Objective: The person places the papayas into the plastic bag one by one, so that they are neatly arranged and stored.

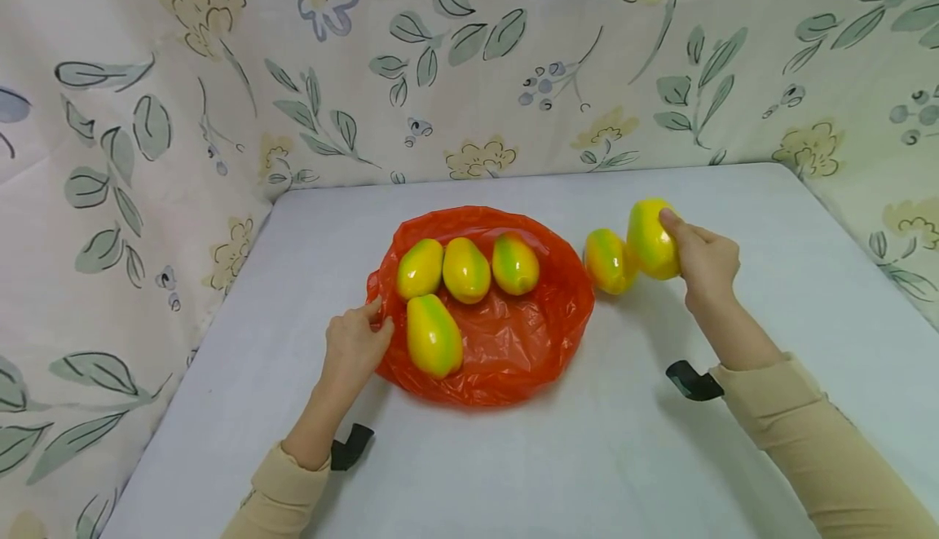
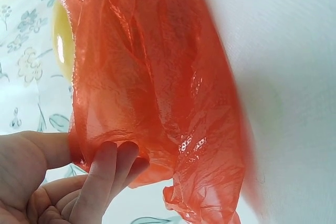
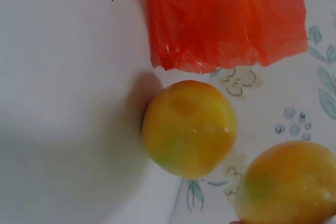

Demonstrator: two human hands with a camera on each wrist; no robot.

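Note:
A red plastic bag (image 1: 506,343) stands with its mouth spread wide, and several glossy yellow-green papayas lie inside, one of them nearest the front left (image 1: 434,337). At the bag's left rim, my left hand (image 1: 357,343) pinches the thin plastic (image 2: 126,103), thumb inside and fingers outside. My right hand (image 1: 706,260) grips another papaya (image 1: 653,239), held up to the right of the bag. Below and left of it, one more papaya (image 1: 609,262) sits on the table beside the bag's right edge. In the right wrist view the held papaya (image 3: 289,184) shows at lower right, with most of the hand out of frame.
A white cloth covers the table (image 1: 513,474). Floral curtain fabric (image 1: 440,74) hangs behind the table and along both sides. Black straps (image 1: 693,382) stick out at both wrists.

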